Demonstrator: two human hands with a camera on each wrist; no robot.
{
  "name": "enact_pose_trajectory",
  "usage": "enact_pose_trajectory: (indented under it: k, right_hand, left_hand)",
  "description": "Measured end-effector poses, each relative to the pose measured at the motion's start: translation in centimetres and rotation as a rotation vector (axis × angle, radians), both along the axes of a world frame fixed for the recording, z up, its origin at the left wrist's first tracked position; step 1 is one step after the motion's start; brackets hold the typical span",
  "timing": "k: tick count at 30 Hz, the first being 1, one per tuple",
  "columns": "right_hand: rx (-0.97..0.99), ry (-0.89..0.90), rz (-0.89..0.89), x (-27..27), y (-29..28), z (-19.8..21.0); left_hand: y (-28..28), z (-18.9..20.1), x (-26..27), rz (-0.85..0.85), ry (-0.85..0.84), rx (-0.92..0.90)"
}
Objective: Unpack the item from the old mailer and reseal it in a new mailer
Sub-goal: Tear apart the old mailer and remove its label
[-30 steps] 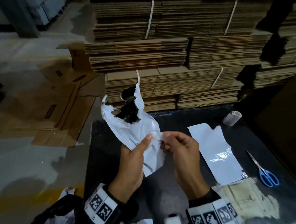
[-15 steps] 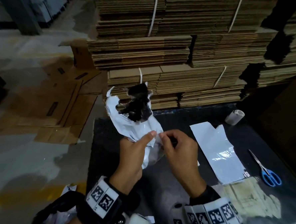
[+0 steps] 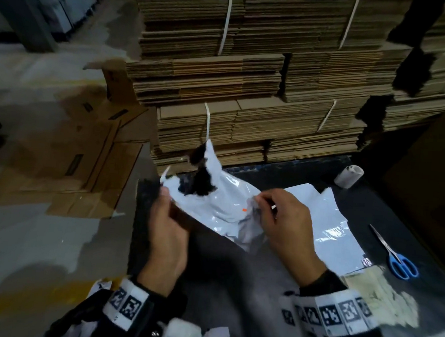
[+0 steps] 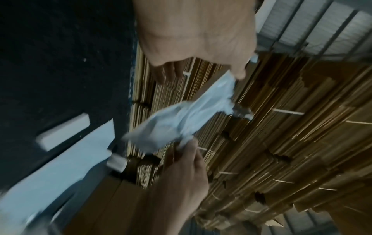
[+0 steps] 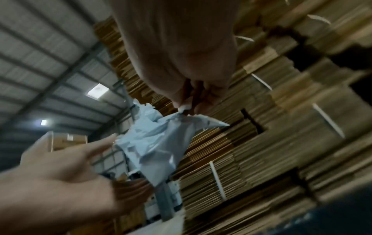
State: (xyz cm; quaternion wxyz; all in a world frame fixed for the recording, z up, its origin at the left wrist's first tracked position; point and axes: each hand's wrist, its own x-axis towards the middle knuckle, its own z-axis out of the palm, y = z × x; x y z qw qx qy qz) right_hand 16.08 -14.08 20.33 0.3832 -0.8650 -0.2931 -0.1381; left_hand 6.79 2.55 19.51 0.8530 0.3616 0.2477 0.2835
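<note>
The old white mailer (image 3: pixel 222 202), torn and crumpled, is stretched between my two hands above the dark table (image 3: pixel 236 273). My left hand (image 3: pixel 165 192) pinches its left edge and my right hand (image 3: pixel 259 200) pinches its right part. A dark patch (image 3: pixel 202 184) shows at the torn top; I cannot tell whether it is the item. The left wrist view shows the thumb (image 4: pixel 239 74) on the mailer (image 4: pixel 181 120). Seen from the right wrist, the fingertips (image 5: pixel 185 108) nip the mailer (image 5: pixel 153 143). A flat new white mailer (image 3: pixel 330 227) lies on the table to the right.
Blue-handled scissors (image 3: pixel 395 257) lie at the table's right side and a tape roll (image 3: pixel 348 176) stands at its far right corner. Strapped stacks of flat cardboard (image 3: pixel 247 91) rise just behind the table. Flattened boxes (image 3: pixel 73 159) lie on the floor to the left.
My hands, close together before on the upright mailer, have pulled apart. The mailer now lies stretched sideways and lower between them.
</note>
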Motion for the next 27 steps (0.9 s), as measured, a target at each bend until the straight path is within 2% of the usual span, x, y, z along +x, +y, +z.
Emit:
enact_pose_trajectory:
  k: [2,4,6,8,9,11,13,16,20,24,27]
  right_hand:
    - [-0.171,-0.097,0.061,1.1,-0.5,-0.4]
    - [-0.298,-0.146,0.127,1.6,-0.7,-0.8]
    - [-0.384,-0.142,0.215,1.7,-0.6,-1.2]
    - [-0.413,-0.105,0.323,1.4,-0.5,-1.6]
    - [-0.394,-0.082,0.369,1.1,-0.5,-1.8]
    - [-0.298,-0.049,0.403,0.5,-0.4,-1.9]
    - [-0.188,-0.043,0.375,0.1,-0.3,-1.9]
    - [-0.061,0.002,0.311,-0.5,-0.3,-2.4]
    - [0.167,0.187,0.154,-1.1,-0.3,-2.4]
    - [0.395,0.485,0.017,-1.5,0.4,-1.7]
    - [0.484,0.589,0.021,-1.4,0.7,-1.2]
  left_hand:
    - [2.3,0.0,-0.3,0.207,0.192,0.336]
    - [3.6,1.0,-0.2,0.28,0.342,0.792]
    - [3.6,2.2,0.6,0.083,0.401,1.198]
    - [2.7,2.2,2.0,-0.269,0.516,1.368]
    - [2.1,1.7,2.6,-0.459,0.576,1.355]
    - [0.9,0.4,3.4,-0.741,0.591,1.164]
    - [-0.1,-0.7,3.3,-0.812,0.525,0.909]
    - [-0.8,-1.6,2.7,-0.753,0.443,0.736]
    - [-1.6,-1.5,2.6,-0.65,0.333,0.61]
    - [-2.3,-0.9,2.7,-0.555,0.255,0.635]
    - [-2.4,-0.6,2.6,-0.498,0.233,0.691]
